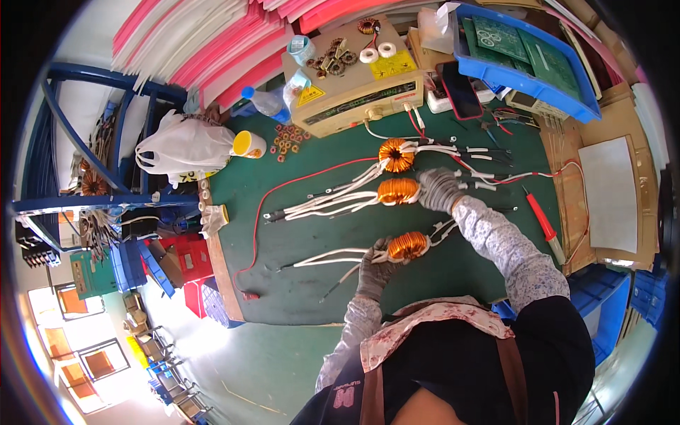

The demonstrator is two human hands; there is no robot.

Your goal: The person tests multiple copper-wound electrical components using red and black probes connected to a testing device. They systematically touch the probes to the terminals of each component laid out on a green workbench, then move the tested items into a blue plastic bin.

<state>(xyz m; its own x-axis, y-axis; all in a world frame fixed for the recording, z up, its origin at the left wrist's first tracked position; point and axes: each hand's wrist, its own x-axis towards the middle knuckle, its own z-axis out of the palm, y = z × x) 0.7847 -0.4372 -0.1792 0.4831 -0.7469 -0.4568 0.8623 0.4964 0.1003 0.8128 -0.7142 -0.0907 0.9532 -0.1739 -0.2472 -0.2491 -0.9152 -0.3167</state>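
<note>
My left hand (377,273), in a grey glove, is closed on the left side of a copper-wound toroidal coil (407,246). White-sleeved leads run out of this coil to both sides. Farther from me, my gloved right hand (440,190) is closed at the right end of a second toroidal coil (397,191), where its leads come out. That coil's white leads (319,207) stretch left across the green mat. A third toroidal coil (396,155) lies just beyond it, touched by neither hand.
A tester box (354,78) stands at the back, with small coils and white rings on top. A red lead (261,205) crosses the green mat (312,248). To the right lies a red-handled probe (541,216); a blue tray (524,57) of circuit boards is beyond. A yellow-lidded tub (248,144) stands left.
</note>
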